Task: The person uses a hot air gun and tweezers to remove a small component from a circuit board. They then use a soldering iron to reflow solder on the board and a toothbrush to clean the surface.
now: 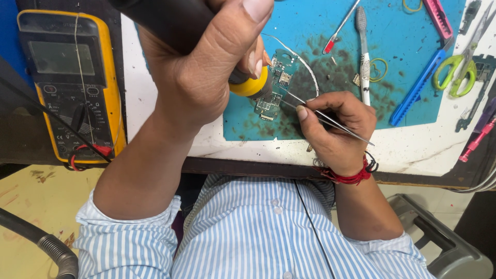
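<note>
My left hand (201, 72) fists around the hot-air tool (243, 82) above the board (273, 88) mid-mat (403, 88), my right hand (336, 129) pinches tweezers (330, 120) at its near edge, tools crowding the right.

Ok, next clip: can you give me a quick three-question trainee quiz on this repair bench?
1. What does the right hand hold? A) a spoon B) tweezers C) a pen
2. True or false: the left hand grips a black tool whose yellow-collared end is next to the small circuit board.
3. What colour are the handles of the scissors at the edge of the blue mat?

Key: 1 B; 2 true; 3 green.
</note>
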